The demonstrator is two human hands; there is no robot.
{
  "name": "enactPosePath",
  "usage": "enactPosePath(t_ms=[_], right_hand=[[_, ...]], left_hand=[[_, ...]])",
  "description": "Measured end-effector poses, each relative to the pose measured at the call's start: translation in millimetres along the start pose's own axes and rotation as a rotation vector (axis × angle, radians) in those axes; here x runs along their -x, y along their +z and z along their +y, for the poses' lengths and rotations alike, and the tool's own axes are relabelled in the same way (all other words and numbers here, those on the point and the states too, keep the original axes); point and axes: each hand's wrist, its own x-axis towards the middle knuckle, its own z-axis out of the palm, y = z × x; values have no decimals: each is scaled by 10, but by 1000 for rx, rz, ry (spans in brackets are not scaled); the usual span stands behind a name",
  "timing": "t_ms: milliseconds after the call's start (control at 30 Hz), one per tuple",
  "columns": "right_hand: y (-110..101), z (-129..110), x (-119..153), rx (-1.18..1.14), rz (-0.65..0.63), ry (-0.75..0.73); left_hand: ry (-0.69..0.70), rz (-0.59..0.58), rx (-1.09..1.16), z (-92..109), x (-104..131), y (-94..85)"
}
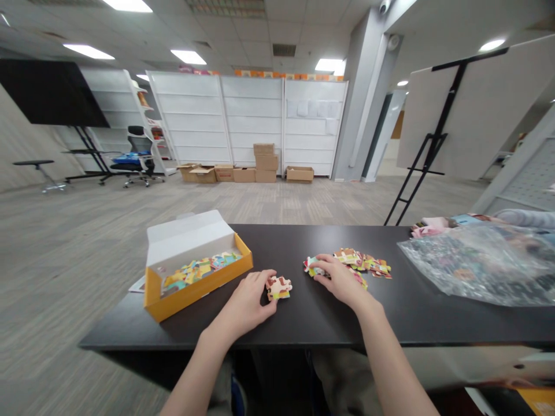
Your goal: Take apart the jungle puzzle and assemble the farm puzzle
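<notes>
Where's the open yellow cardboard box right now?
In the head view, it's the yellow cardboard box on the black table, left of the bare left hand.

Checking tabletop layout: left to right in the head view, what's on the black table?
Yellow box, left hand, right hand, clear plastic bag.

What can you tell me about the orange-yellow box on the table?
The box looks like cardboard, long and shallow, orange-yellow outside, with its white-lined lid raised open on the far side. It sits upright, angled, near the left end of the dark table, with colorful puzzle pieces inside. The left hand is close by but does not hold it.
</notes>
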Motion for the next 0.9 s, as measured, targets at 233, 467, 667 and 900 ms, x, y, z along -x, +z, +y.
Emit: enactPosePath(t_ms=[233, 467, 667, 900], right_hand=[[-61, 262, 62, -2, 67, 28], [-51, 373, 71, 8, 108, 37], [-52, 377, 88, 54, 127, 24], [-66, 78, 40, 8, 243, -14]], left_hand=[[20, -6, 47, 143, -99, 83], [65, -5, 49, 244, -167, 125], [-6, 93, 52, 189, -185, 73], [-54, 171, 56, 151, -172, 77]])
